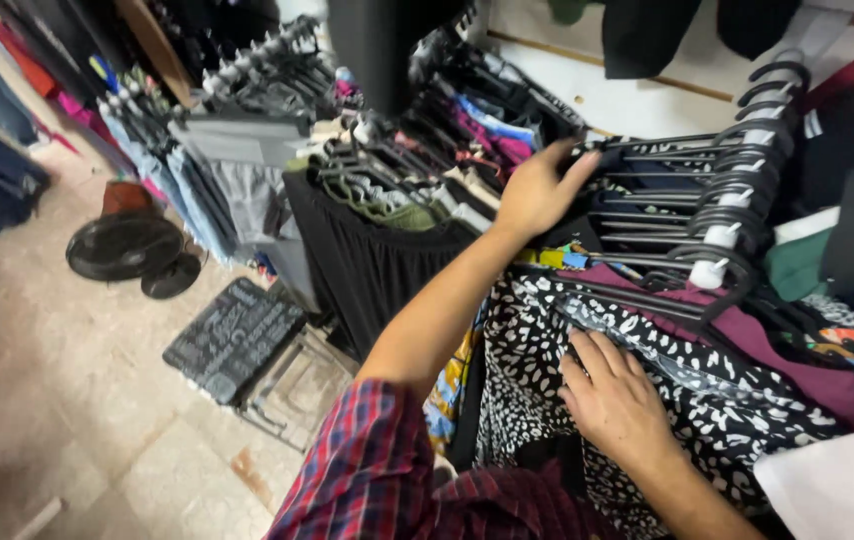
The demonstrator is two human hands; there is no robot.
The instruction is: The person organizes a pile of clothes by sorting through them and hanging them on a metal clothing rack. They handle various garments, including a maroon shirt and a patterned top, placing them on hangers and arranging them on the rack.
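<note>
My left hand, at the end of a red plaid sleeve, reaches up to a row of black hangers on a crowded rail. Its fingers are spread and press against the hangers and the dark clothes beside them. Lower down, my right hand lies on a black-and-white spotted garment that hangs at the front of the rail. Its fingertips curl into the fabric near a clear plastic cover. A maroon garment hangs just behind the spotted one.
A black skirt and grey clothes hang on the rack to the left. On the tiled floor lie a black fan, a dark mat and a wire frame. More clothes line the far left wall.
</note>
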